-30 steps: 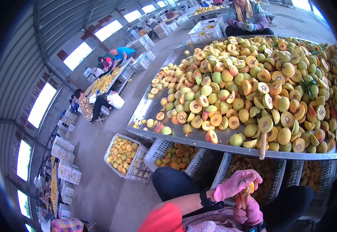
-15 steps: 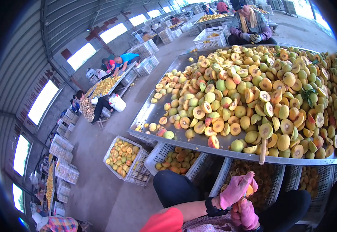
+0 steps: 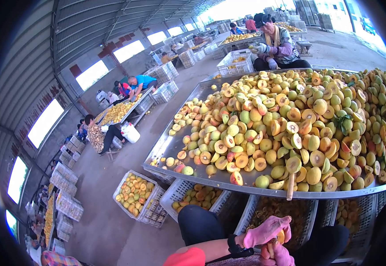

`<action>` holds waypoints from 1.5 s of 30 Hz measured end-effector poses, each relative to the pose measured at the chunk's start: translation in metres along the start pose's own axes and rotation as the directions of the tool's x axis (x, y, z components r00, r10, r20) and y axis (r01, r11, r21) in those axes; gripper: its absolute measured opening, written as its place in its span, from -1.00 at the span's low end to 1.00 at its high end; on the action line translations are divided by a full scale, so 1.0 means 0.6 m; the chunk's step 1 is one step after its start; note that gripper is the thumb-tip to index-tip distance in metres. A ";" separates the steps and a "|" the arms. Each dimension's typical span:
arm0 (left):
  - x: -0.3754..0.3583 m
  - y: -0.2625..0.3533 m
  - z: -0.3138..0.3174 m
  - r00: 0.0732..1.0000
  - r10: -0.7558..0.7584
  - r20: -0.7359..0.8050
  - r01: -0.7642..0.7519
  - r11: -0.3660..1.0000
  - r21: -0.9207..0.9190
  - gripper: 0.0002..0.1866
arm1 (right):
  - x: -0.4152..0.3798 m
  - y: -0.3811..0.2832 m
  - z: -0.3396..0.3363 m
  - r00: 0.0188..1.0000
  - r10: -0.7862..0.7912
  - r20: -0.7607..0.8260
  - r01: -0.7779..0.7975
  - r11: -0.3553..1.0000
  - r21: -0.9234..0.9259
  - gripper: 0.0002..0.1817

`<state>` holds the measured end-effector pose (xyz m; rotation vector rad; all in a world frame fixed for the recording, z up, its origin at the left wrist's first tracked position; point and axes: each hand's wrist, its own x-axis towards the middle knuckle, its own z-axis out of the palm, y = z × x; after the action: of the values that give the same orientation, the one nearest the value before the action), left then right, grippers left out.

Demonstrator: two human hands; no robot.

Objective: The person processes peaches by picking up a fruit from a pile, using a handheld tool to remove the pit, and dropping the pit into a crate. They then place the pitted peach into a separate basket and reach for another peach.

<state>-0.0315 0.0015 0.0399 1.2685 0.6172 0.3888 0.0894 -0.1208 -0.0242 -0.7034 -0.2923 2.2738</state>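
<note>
My left hand (image 3: 267,232), in a pink glove with a black band at the wrist, is closed on a peach half (image 3: 281,237) whose orange flesh shows between the fingers. Just below it, my right hand (image 3: 279,256), also gloved in pink, is closed close against the fruit. A tan bit shows at its fingers, but I cannot make out what it holds. Both hands are low over my lap, above a crate (image 3: 244,216) of cut peach pieces. A wooden handle (image 3: 290,187) sticks out over the table's near edge.
A metal table (image 3: 182,138) bears a big heap of halved peaches (image 3: 263,128). Crates of peaches (image 3: 134,193) stand on the floor at left, and another crate (image 3: 175,193) is under the table edge. Across the table sits a co-worker (image 3: 281,46) with gloved hands; others work at tables behind.
My view has tilted, so the table sits lower in it. My hands keep their hold on the peach half. The co-worker across has lifted one gloved hand and moved it leftward.
</note>
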 end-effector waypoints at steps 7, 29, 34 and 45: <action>0.026 -0.009 0.012 0.925 0.009 -0.379 -0.117 0.958 -0.261 -0.37 | -0.030 -0.015 0.013 0.954 -0.280 0.103 0.282 0.959 -0.007 -0.49; 0.025 -0.229 -0.064 0.820 -0.307 -0.482 0.015 0.855 -0.519 -0.51 | -0.008 -0.041 -0.024 0.854 -0.485 -0.187 0.515 0.838 0.179 -0.71; 0.026 -0.211 -0.047 0.803 -0.327 -0.498 0.057 0.875 -0.481 -0.56 | -0.030 -0.051 -0.038 0.703 -0.699 -0.130 0.687 0.621 0.376 -0.78; 0.034 -0.189 -0.032 0.816 -0.342 -0.465 0.137 0.897 -0.419 -0.54 | -0.015 -0.061 -0.038 0.755 -0.614 -0.232 0.656 0.716 0.240 -0.74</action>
<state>-0.0349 -0.0019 -0.0766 0.6940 1.1124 0.6168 0.1287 -0.1011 -0.0245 -0.4851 -0.0831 1.5441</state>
